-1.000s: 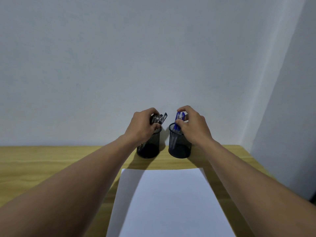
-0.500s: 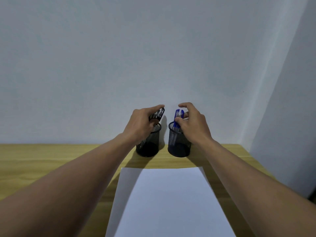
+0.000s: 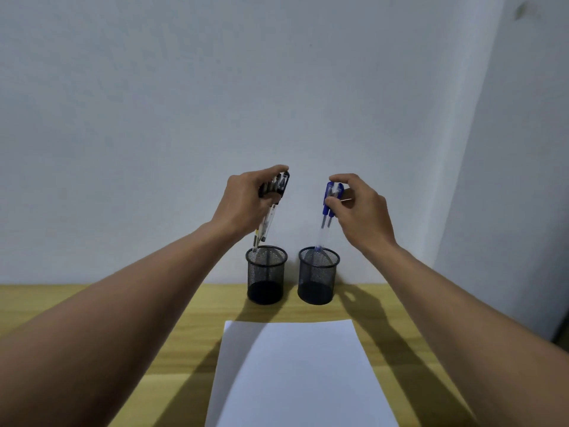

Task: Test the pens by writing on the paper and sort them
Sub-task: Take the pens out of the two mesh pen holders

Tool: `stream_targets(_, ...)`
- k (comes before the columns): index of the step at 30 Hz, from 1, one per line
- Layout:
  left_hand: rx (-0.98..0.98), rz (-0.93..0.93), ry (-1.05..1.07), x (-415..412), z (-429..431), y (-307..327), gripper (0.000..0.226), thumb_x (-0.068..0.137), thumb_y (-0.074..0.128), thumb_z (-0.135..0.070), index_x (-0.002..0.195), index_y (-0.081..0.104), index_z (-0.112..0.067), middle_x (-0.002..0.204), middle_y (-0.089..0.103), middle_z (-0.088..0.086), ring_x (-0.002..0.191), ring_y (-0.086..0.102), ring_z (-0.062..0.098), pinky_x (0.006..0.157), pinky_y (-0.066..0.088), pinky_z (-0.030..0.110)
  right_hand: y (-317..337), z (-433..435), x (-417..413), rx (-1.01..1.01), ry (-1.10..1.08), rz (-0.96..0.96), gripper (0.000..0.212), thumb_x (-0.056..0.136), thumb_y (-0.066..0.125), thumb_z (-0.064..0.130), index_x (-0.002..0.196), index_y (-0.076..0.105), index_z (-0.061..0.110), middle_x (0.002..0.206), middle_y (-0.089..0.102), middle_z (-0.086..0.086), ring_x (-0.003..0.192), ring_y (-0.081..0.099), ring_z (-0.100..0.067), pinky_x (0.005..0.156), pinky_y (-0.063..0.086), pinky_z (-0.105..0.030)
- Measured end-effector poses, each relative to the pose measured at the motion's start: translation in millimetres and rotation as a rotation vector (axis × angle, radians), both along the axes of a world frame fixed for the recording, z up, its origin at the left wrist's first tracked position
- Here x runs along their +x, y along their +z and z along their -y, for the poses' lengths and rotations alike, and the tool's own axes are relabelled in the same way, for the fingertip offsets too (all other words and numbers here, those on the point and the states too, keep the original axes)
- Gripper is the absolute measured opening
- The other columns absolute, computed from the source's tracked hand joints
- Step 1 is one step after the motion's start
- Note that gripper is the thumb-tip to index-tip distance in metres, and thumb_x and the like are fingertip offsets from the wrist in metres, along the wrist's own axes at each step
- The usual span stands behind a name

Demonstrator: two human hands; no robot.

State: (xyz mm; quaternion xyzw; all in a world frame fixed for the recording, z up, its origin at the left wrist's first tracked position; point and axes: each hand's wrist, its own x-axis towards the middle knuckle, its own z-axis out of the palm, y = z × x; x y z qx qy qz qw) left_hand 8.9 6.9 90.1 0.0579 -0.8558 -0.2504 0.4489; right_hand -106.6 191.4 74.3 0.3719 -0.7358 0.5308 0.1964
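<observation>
Wooden surface point(image 3: 92, 303) holds paper point(image 3: 295, 374) and two cups point(image 3: 266, 274). Left hand point(image 3: 246, 201) grips black pens point(image 3: 272, 208); right hand point(image 3: 360, 211) pinches blue pens point(image 3: 328, 211) over the cups.

Black-capped pens point(image 3: 268, 221) hung tilted, tips at the rim of the left mesh cup point(image 3: 265, 277); two blue-capped pens point(image 3: 325, 215) stood nearly upright, tips inside the right mesh cup point(image 3: 317, 278); blank white paper point(image 3: 295, 374) lay flat nearer

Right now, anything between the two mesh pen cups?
Nothing. In the head view the left cup and right cup stand apart, with only bare table between them. The black pens and blue pens are held over the cups, not in the gap.
</observation>
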Motion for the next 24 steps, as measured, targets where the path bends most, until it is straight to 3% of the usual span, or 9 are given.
stream_targets(4, -0.019, 0.043, 0.005, 24.4, -3.4, 15.0, 0.054, 0.081, 0.073, -0.004, 0.126, 0.067, -0.032, 0.095, 0.072, -0.004, 0.086, 0.066, 0.009, 0.081, 0.045, 0.014, 10.4, -19.5, 14.3, 0.129, 0.005, -0.028, 0.031, 0.093, 0.065, 0.017, 0.119, 0.067, 0.032, 0.09, 0.07, 0.006, 0.085, 0.071, -0.015, 0.07, 0.056, -0.03)
stream_targets(9, -0.056, 0.229, 0.0, 42.3, -3.8, 6.4, 0.054, 0.08, 0.074, -0.003, 0.125, 0.067, -0.031, 0.102, 0.071, -0.003, 0.091, 0.062, 0.013, 0.077, 0.037, 0.012, 0.7, -37.2, 22.3, 0.301, -0.015, -0.046, 0.032, 0.092, 0.062, 0.018, 0.118, 0.068, 0.037, 0.087, 0.069, 0.009, 0.086, 0.067, -0.016, 0.075, 0.052, -0.03)
stream_targets(15, -0.278, 0.546, 0.033, 39.7, -5.1, -32.7, 0.057, 0.082, 0.071, -0.002, 0.131, 0.063, -0.03, 0.125, 0.069, 0.004, 0.115, 0.061, 0.025, 0.084, 0.042, 0.022, -35.0, -43.9, 21.0, 0.563, -0.048, -0.088, 0.034, 0.095, 0.061, 0.019, 0.123, 0.067, 0.036, 0.104, 0.074, 0.0, 0.098, 0.067, -0.025, 0.085, 0.055, -0.04)
stream_targets(18, -0.431, 0.681, 0.063, 31.5, -7.7, -56.7, 0.061, 0.083, 0.066, -0.002, 0.133, 0.06, -0.037, 0.124, 0.069, 0.009, 0.111, 0.062, 0.03, 0.081, 0.048, 0.031, -55.8, -39.9, 17.9, 0.725, -0.064, -0.201, 0.036, 0.098, 0.056, 0.017, 0.129, 0.064, 0.033, 0.116, 0.073, -0.003, 0.104, 0.064, -0.029, 0.078, 0.05, -0.037)
stream_targets(21, -0.539, 0.766, 0.059, 25.0, -12.1, -79.7, 0.06, 0.086, 0.058, 0.0, 0.134, 0.06, -0.037, 0.123, 0.067, 0.012, 0.109, 0.062, 0.034, 0.076, 0.044, 0.031, -72.0, -33.3, 17.0, 0.874, -0.083, -0.292, 0.038, 0.098, 0.054, 0.017, 0.132, 0.061, 0.034, 0.12, 0.071, -0.007, 0.107, 0.063, -0.034, 0.076, 0.046, -0.037)
stream_targets(24, -0.665, 0.816, 0.02, 15.2, -11.3, -105.0, 0.059, 0.084, 0.053, -0.003, 0.128, 0.061, -0.042, 0.114, 0.07, 0.011, 0.099, 0.065, 0.036, 0.073, 0.051, 0.034, -87.6, -22.6, 14.7, 1.007, -0.079, -0.353, 0.041, 0.096, 0.052, 0.017, 0.13, 0.06, 0.037, 0.122, 0.069, -0.006, 0.108, 0.064, -0.033, 0.072, 0.041, -0.033)
